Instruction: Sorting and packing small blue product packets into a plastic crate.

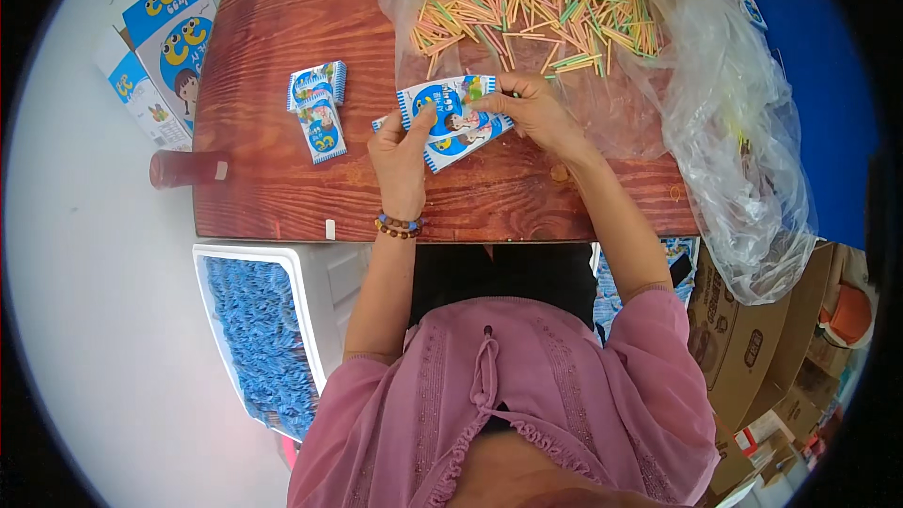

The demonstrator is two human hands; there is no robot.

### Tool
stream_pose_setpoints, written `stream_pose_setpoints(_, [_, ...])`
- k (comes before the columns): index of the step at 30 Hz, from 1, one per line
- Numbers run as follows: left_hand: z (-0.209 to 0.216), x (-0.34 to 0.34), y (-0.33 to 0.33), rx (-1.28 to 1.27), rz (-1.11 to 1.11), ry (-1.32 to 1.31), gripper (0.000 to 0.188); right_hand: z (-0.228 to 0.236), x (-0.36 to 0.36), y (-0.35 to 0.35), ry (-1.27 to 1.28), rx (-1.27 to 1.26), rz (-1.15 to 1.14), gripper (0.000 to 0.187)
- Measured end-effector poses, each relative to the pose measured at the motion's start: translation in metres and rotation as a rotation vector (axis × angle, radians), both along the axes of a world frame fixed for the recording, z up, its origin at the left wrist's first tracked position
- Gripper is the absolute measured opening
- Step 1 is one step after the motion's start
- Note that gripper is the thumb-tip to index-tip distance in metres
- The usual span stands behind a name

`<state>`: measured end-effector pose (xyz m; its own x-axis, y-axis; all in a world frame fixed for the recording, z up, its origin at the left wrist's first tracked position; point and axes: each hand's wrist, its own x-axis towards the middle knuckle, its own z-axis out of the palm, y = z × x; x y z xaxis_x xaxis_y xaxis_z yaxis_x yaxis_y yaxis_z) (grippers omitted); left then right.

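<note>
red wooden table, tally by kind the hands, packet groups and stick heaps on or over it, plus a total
Hands: 2 (left hand, right hand)
Packet groups: 2 (held packets, lying packets)
Stick heap: 1
Total: 5

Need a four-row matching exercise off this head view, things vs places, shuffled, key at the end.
1. upper packet
2. pastel sticks
3. beads
4. white bin

A. around the left wrist
B. held by left hand and right hand
C. past the table's near edge, at left
D. on clear plastic, far side

Pairs: 1-B, 2-D, 3-A, 4-C
</note>
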<state>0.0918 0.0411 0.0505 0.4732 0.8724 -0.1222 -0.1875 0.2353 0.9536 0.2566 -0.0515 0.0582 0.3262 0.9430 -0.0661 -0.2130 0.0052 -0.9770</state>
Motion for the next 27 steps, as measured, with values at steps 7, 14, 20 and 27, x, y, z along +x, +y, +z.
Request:
stream_pose_setpoints(7, [0.002,-0.005,0.005,0.093,0.135,0.002,0.014,-0.034,0.021,0.004,-0.075,-0.028,0.017,0.016])
stream_pose_setpoints(14, [0.006,-0.012,0.004,-0.159,0.067,-0.308,0.014,-0.002,0.031,-0.022,-0.571,-0.145,-0.088,0.016])
stream_pose_setpoints(20, [0.014,-0.006,-0.014,-0.243,-0.062,-0.336,0.013,0.01,0.005,-0.012,-0.105,-0.081,0.048,0.022])
stream_pose_setpoints(27, [0.018,-0.014,-0.015,-0.482,-0.147,-0.316,0.015,0.004,0.006,-0.018,0.149,-0.123,0.146,0.02])
